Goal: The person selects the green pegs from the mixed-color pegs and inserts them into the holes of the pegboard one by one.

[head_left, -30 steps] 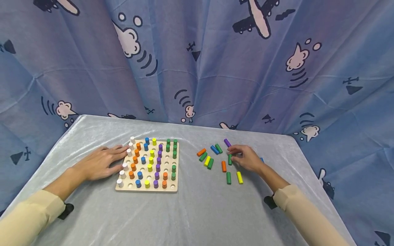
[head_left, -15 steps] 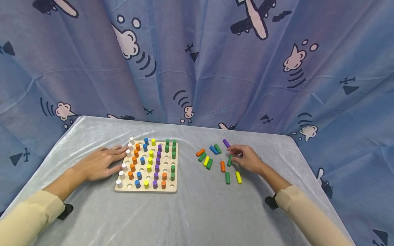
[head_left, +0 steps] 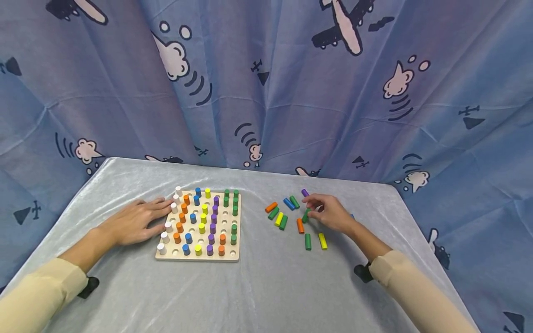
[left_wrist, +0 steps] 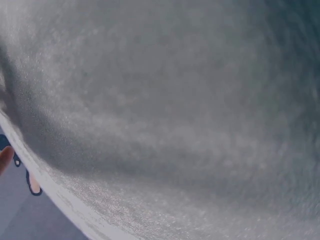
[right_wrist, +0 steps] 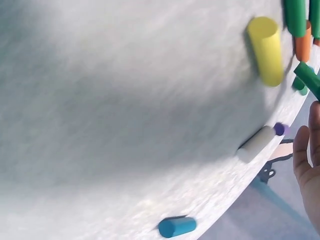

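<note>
My left hand [head_left: 134,222] lies with fingers extended along the left edge of a wooden pegboard [head_left: 204,258], beside its white pegs [head_left: 168,226]. Columns of white, orange, blue, yellow, purple and green pegs stand in it, with some holes bare. Over the loose pegs on the right, my right hand [head_left: 332,213] pinches a green peg [head_left: 306,215] between thumb and fingers. The same green peg [right_wrist: 308,80] shows tilted at the right edge of the right wrist view. The left wrist view holds mostly cloth, with one fingertip [left_wrist: 5,158] at its left edge.
Around the right hand lie loose pegs: an orange peg [head_left: 300,226], a yellow peg [head_left: 323,241], a purple peg [head_left: 305,193] and several others. A white peg [right_wrist: 257,144] and a blue peg [right_wrist: 177,226] lie farther right. A patterned curtain [head_left: 266,92] hangs behind the cloth-covered table [head_left: 266,296].
The green peg at the right fingertips has turned and shifted slightly left with the right hand. The left hand stays at the board.
</note>
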A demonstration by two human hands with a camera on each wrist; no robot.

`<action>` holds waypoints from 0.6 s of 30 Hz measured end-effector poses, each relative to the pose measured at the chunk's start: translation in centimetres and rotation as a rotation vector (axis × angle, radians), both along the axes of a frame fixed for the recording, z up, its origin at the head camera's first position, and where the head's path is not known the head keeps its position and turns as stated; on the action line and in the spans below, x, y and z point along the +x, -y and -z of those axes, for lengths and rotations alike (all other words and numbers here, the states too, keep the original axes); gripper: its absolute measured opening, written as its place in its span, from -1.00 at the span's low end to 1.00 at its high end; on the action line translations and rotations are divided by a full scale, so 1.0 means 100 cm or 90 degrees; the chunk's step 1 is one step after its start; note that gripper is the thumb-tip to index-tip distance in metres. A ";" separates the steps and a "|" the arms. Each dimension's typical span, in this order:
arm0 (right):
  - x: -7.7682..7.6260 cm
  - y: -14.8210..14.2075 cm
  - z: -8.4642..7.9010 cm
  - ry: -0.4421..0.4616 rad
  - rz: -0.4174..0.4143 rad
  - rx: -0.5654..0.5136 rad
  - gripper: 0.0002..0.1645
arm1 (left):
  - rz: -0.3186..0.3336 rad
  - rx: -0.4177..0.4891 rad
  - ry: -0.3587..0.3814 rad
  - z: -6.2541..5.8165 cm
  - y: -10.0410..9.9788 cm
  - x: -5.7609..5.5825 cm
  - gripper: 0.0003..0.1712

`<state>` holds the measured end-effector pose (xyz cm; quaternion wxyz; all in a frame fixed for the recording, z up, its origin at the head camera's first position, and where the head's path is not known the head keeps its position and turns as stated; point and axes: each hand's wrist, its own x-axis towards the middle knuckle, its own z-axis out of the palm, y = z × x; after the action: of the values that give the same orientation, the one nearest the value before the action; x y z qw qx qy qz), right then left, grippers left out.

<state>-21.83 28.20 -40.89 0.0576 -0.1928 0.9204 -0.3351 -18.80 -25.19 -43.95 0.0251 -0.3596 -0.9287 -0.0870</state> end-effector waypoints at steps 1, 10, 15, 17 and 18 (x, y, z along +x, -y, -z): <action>0.000 0.003 -0.001 -0.003 -0.002 0.000 -0.58 | 0.002 0.003 -0.003 0.000 0.000 0.000 -0.36; -0.004 0.028 -0.009 -0.036 -0.009 -0.013 -0.57 | -0.001 -0.001 -0.002 0.002 0.000 -0.001 -0.36; -0.008 0.045 -0.013 -0.056 -0.030 -0.036 -0.57 | -0.004 -0.005 0.004 0.003 0.000 -0.001 -0.36; -0.010 0.051 -0.014 -0.064 -0.040 -0.043 -0.57 | -0.005 -0.006 0.006 0.003 0.000 -0.001 -0.35; -0.011 0.055 -0.015 -0.066 -0.043 -0.046 -0.57 | -0.005 -0.006 0.006 0.003 0.000 -0.001 -0.35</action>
<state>-22.90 22.72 -39.43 0.0138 -0.2428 0.9024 -0.3558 -18.89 -25.23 -44.28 0.0193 -0.3557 -0.9306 -0.0841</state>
